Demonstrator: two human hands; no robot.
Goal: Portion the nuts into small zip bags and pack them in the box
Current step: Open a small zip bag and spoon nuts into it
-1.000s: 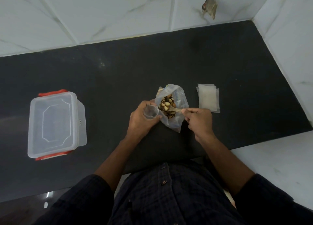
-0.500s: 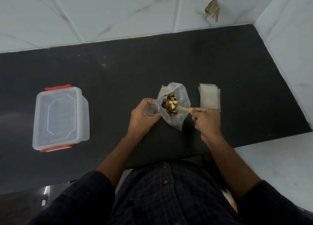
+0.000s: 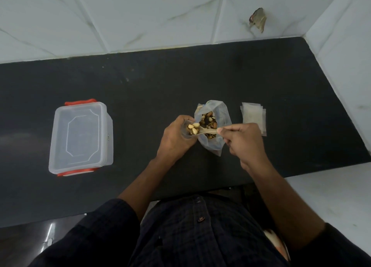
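At table centre, right hand [image 3: 244, 141] fingers pinch spoon [image 3: 202, 130], loaded bowl over small zip bag [image 3: 185, 132] gripped open by left hand [image 3: 176, 138]. Nut bag [image 3: 212, 126] just beside. Filling step; next: tip without spilling. Box [image 3: 80, 137] closed, far left.

You have one lidded plastic box [image 3: 80, 136], one open bag of nuts [image 3: 212, 124], one spoon [image 3: 204, 130], one stack of zip bags [image 3: 253, 117].
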